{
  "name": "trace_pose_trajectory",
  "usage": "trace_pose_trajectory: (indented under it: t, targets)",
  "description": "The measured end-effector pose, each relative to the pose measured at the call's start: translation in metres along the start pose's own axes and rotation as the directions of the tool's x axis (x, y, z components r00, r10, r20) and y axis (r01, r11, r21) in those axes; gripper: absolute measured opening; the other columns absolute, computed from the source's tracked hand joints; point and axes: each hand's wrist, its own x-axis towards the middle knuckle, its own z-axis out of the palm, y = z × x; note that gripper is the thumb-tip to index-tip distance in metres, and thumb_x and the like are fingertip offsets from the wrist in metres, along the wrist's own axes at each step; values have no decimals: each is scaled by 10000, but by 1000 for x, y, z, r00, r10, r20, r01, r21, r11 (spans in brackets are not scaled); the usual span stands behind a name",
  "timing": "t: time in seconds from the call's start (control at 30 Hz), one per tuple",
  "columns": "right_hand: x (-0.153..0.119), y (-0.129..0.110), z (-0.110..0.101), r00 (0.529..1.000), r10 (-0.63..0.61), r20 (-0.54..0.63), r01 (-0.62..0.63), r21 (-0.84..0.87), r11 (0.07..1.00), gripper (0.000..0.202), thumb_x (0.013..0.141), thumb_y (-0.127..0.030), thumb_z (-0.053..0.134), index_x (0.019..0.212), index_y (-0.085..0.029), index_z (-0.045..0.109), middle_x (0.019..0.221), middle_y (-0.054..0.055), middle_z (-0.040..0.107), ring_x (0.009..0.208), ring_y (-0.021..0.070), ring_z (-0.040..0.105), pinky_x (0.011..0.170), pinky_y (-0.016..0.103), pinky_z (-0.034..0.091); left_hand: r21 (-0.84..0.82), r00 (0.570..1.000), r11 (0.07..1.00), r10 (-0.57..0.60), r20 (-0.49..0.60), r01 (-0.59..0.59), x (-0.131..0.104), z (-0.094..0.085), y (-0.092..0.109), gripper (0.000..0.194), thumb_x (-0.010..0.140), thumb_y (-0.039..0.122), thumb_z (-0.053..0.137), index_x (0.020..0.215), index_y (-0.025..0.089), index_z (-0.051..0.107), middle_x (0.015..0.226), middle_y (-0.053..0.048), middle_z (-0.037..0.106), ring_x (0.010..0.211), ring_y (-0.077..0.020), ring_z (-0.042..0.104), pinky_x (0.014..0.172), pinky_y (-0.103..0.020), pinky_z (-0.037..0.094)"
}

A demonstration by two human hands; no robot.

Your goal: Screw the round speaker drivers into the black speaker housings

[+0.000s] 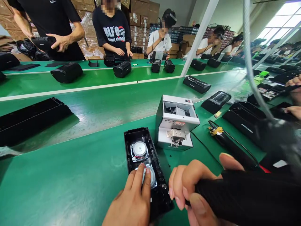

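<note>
A black speaker housing (162,201) lies open on the green bench, with two round silver speaker drivers inside. My left hand (133,197) rests over the housing, its fingers stretched out on the nearer driver (152,177). The farther driver (139,148) is uncovered. To the right of the housing, my right hand (197,185) is wrapped round a thick black electric screwdriver (249,196). Its tip is hidden behind my fingers. Beyond the housing stands a white and grey screw feeder (177,122). A few small dark screws (169,164) lie beside it.
A black corded tool (225,141) with yellow bands lies at right, near several black speaker housings (244,121). A grey hose (251,72) hangs down at right. Long black casings (35,117) sit on the belt at left. Co-workers (111,31) stand across the line.
</note>
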Motion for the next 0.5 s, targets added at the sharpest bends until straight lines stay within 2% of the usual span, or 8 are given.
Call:
trace_pose_trajectory:
  t: [0.1, 0.3, 0.5]
  targets:
    - [-1, 6, 0, 1000, 1, -15, -1, 6, 1000, 600, 1037, -277, 627, 1542, -451, 356, 740, -59, 533, 481, 132, 517, 454, 285, 478, -2, 1000, 1000, 3, -23, -3, 0, 0, 1, 862, 564, 68, 730, 1421, 127, 655, 1526, -180, 642, 1302, -332, 696, 852, -342, 691]
    - [-2, 14, 4, 999, -31, -15, 31, -48, 998, 565, 1050, -311, 613, 1539, -438, 360, 722, -75, 502, 452, 124, 484, 427, 275, 450, -52, 1000, 999, -11, -14, 10, -1, 5, 0, 877, 576, 92, 716, 1444, 169, 621, 1573, -173, 600, 1325, -338, 677, 827, -337, 688]
    - [-5, 20, 12, 995, -99, 5, 99, -49, 994, 475, 1071, -305, 563, 1498, -404, 381, 714, -89, 452, 433, 113, 448, 400, 269, 409, -24, 1000, 1000, 13, -27, -13, 0, 5, 2, 834, 590, 95, 692, 1421, 111, 626, 1519, -190, 644, 1325, -328, 675, 867, -342, 683]
